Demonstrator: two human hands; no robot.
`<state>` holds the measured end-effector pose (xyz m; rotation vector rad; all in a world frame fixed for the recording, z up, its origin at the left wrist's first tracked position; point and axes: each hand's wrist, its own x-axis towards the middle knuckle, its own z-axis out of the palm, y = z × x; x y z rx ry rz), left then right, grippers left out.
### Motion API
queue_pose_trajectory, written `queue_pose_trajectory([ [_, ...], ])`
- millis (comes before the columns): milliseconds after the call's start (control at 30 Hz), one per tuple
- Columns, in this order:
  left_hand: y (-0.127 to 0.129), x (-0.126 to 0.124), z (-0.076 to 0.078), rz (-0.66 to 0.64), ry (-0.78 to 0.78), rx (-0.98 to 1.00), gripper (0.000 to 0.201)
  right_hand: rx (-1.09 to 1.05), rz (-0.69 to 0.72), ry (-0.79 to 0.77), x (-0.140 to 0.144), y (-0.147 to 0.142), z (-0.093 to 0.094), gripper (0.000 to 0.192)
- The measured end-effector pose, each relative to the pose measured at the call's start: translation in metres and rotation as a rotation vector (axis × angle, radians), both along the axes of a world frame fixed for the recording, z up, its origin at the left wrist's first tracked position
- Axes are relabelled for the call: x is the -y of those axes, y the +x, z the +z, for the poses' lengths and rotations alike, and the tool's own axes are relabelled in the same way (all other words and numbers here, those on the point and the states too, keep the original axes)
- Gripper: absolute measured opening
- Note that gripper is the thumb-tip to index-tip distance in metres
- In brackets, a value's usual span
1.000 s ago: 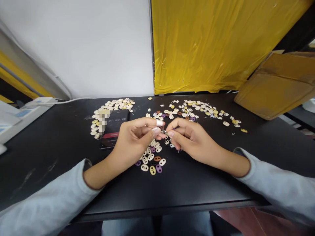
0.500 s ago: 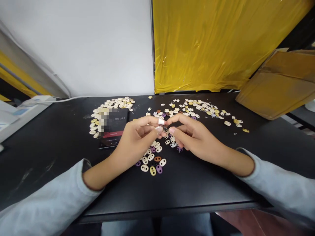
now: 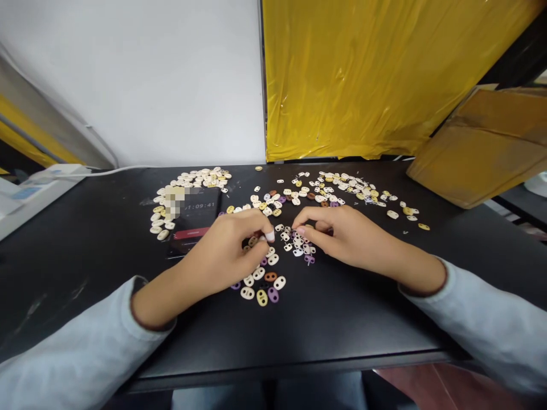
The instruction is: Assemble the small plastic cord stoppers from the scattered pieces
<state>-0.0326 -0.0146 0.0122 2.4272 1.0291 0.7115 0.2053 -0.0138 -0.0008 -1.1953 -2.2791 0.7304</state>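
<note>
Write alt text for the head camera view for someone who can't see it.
Two hands in pale blue sleeves, the left hand and the right hand, pinch at small two-holed oval pieces scattered on a black table. A phone lies left of them, with yellow plastic sheeting behind.
</note>
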Motion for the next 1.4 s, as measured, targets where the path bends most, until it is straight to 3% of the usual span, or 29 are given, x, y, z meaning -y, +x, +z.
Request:
queue_pose_trajectory([
  [167, 0.0, 0.0, -0.001, -0.061, 0.054, -0.068, 0.014, -0.007, -0.055, 0.058, -0.006, 0.004, 0.001, 0.017],
  [400, -0.009, -0.011, -0.006, 0.159, 0.194, -0.115, 0.019, -0.064, -0.188, 0.155, -0.019, 0.011, -0.004, 0.019],
  [500, -0.011, -0.019, -0.014, 0.148, 0.224, -0.16, 0.021, -0.116, -0.225, 0.145, -0.018, 0.01, -0.006, 0.011],
  [667, -0.01, -0.029, -0.021, 0.117, 0.24, -0.2, 0.02, -0.142, -0.187, 0.064, -0.014, 0.004, -0.007, 0.008],
  [1067, 0.006, -0.033, -0.015, 0.109, 0.32, -0.429, 0.018, -0.214, -0.148, 0.029, -0.012, -0.003, -0.009, 0.009],
  [1200, 0.006, -0.031, -0.012, 0.111, 0.245, -0.386, 0.018, -0.223, -0.137, 0.032, -0.014, -0.003, -0.011, 0.011],
  [1400, 0.004, -0.031, -0.013, 0.08, 0.156, -0.164, 0.023, -0.33, -0.083, 0.014, -0.011, -0.009, -0.01, 0.015],
])
